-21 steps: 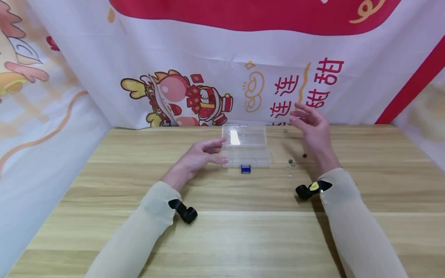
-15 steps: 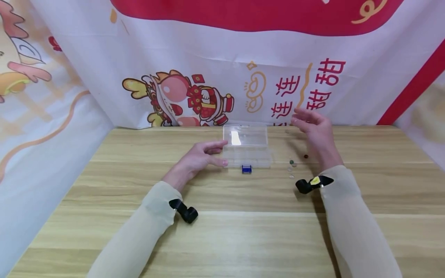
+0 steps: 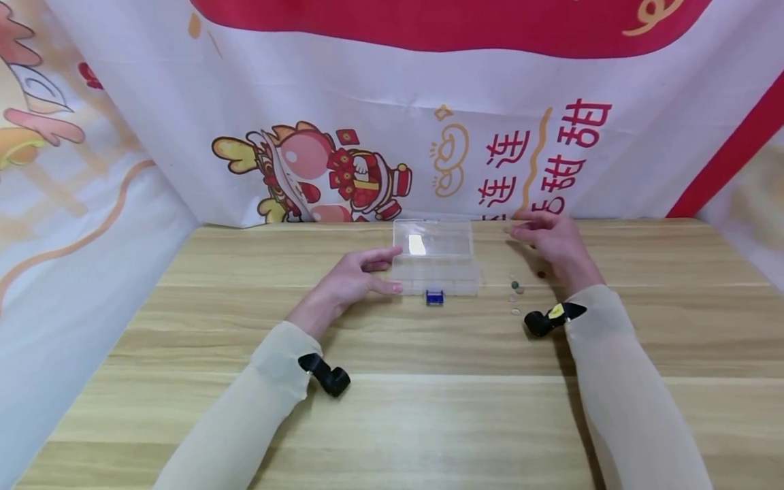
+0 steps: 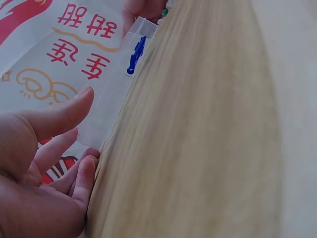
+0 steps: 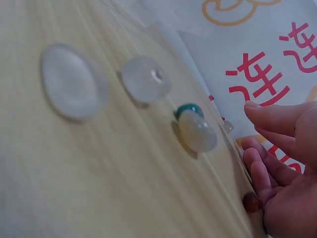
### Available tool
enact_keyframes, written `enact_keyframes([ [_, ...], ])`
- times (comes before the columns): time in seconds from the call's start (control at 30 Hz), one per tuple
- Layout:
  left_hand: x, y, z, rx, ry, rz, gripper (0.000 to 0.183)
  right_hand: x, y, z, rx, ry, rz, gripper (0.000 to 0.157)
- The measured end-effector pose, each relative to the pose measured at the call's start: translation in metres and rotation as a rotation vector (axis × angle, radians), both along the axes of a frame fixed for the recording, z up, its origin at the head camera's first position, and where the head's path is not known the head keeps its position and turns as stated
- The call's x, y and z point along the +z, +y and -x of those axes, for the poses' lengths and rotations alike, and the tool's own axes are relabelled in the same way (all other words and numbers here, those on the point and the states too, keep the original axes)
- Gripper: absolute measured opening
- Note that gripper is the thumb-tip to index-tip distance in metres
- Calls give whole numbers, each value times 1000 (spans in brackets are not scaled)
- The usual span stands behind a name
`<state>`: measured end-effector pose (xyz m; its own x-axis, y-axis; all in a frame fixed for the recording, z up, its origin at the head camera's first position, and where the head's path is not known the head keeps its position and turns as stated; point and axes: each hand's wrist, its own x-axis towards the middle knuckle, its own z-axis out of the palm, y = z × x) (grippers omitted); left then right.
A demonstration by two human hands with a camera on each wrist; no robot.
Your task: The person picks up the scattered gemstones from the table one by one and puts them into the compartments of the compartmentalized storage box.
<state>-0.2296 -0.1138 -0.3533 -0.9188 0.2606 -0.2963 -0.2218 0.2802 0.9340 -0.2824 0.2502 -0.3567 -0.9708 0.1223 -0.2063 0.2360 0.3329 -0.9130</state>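
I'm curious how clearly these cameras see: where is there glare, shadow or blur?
Head view: a bright white glare patch on the open clear lid, and a dark shadow on the table beside the right sleeve; left wrist view: the table's grain looks smeared; right wrist view: the pale oval stone looks soft-edged.

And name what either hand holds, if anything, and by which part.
Right hand: nothing visible. Left hand: fingers at the left end of the clear box; whether they grip it cannot be told.

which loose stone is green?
The green stone, partly behind a creamy stone in the right wrist view; its colour stands apart from the whitish stones and dark red stone.
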Motion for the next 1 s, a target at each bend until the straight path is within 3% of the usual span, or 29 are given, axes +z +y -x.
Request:
enact_keyframes([
  [0.43, 1, 0, 0, 1, 19, 6, 74, 1, -4, 7, 4, -45, -41, 53],
  [0.7, 1, 2, 0, -8, 25, 3, 75, -2, -7, 13, 18, -4, -171, 47],
  [1.0, 0, 2, 1, -10, 15, 22, 73, 0, -14, 17, -23, -39, -234, 39],
])
